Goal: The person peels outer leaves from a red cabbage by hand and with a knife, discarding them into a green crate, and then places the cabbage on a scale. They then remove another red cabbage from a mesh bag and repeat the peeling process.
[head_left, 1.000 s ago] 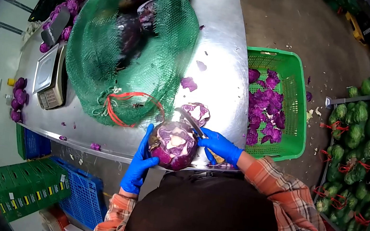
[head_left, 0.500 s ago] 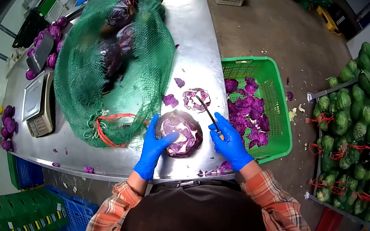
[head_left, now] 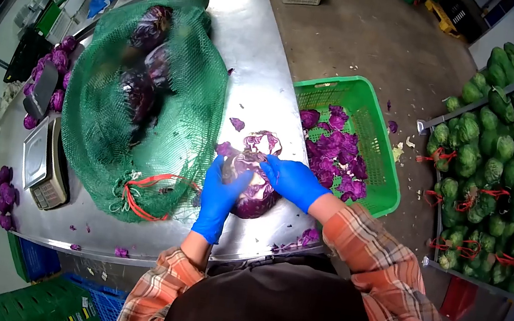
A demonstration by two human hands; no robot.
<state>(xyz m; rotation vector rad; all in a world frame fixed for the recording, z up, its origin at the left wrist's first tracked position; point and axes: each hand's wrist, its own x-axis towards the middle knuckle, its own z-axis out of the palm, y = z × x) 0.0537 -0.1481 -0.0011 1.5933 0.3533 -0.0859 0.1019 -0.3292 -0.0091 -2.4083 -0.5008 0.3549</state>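
A red cabbage [head_left: 256, 199] lies on the steel table [head_left: 262, 81] close to its near edge. My left hand [head_left: 218, 196], in a blue glove, grips the cabbage's left side. My right hand [head_left: 291, 179], also gloved, presses on the cabbage's top right, fingers curled toward its upper edge. The knife it held a moment ago is hidden under the hand. A cut outer leaf [head_left: 264, 142] lies just beyond the cabbage, and a small purple scrap [head_left: 236, 123] lies farther back.
A green net sack [head_left: 146, 104] with red cabbages fills the table's left. A scale [head_left: 44, 162] sits at its left edge. A green crate [head_left: 372, 144] of purple leaves stands on the floor at right, beside bundled green cabbages [head_left: 496, 163].
My right hand, with the knife, moved left from beside the cabbage onto its top. The left hand slid up on the cabbage's side. The view shifted slightly.
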